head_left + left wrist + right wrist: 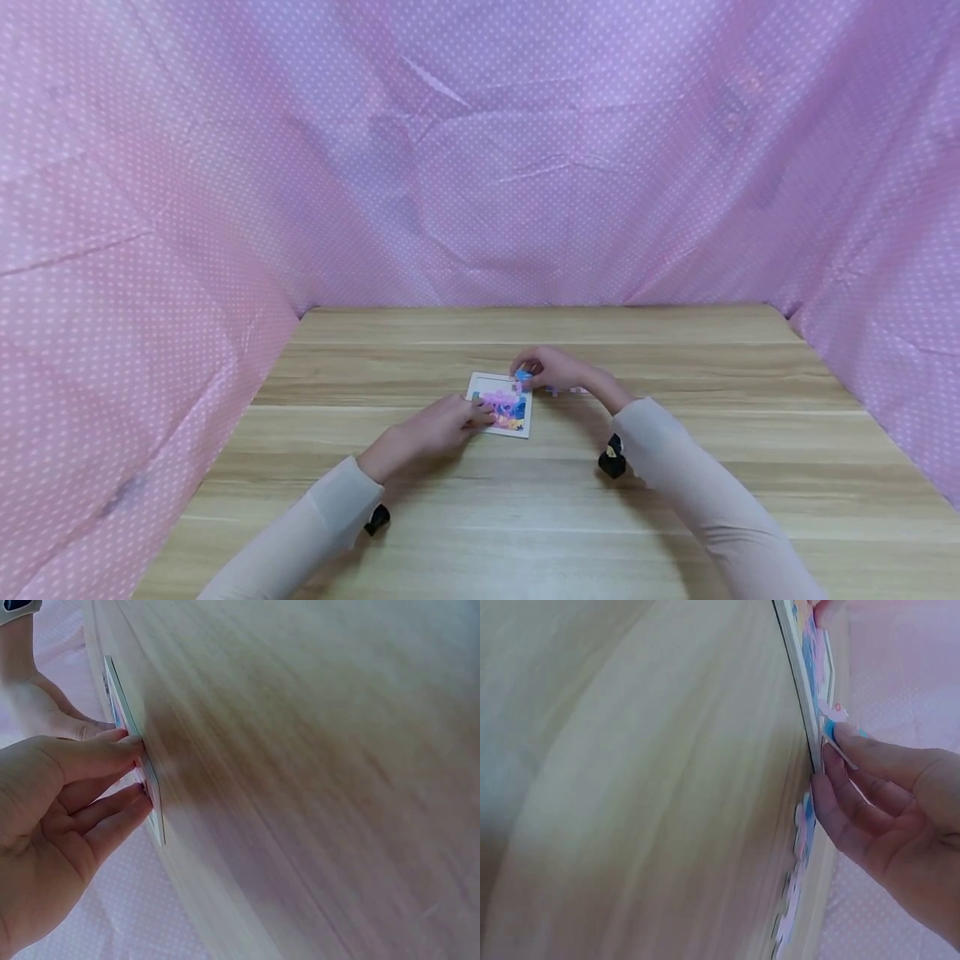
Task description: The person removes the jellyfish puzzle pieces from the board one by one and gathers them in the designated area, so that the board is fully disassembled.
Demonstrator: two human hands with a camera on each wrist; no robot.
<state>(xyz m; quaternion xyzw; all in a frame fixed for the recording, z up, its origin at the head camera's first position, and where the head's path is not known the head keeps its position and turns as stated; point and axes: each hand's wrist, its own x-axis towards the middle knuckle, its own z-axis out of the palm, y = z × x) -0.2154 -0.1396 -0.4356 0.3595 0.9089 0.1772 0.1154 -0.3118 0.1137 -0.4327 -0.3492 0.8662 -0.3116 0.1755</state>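
A: Right hand (553,367) status?
B: Nearly closed, thumb and fingers pinching a piece (523,376), blue and pink. Piece sits at the fingertips, tilted, at the far right corner of the tray (487,383). Can't tell if it touches down
A: Left hand (447,421)?
B: Part open, fingers loosely bent, tips resting on the near left part of the tray and puzzle (508,410)
A: So where's the tray?
B: Between the hands: ahead and right of the left, left of and nearer than the right. White border, part filled; the white area shows beyond the left fingertips
A: Loose pieces (802,836)?
B: Short row on the table (480,525), below the right palm and wrist, just right of the tray
A: Surroundings?
B: Wood table under both hands, pink dotted cloth (480,167) beyond them and to either side. Black unit (612,458) at the right cuff, below the wrist
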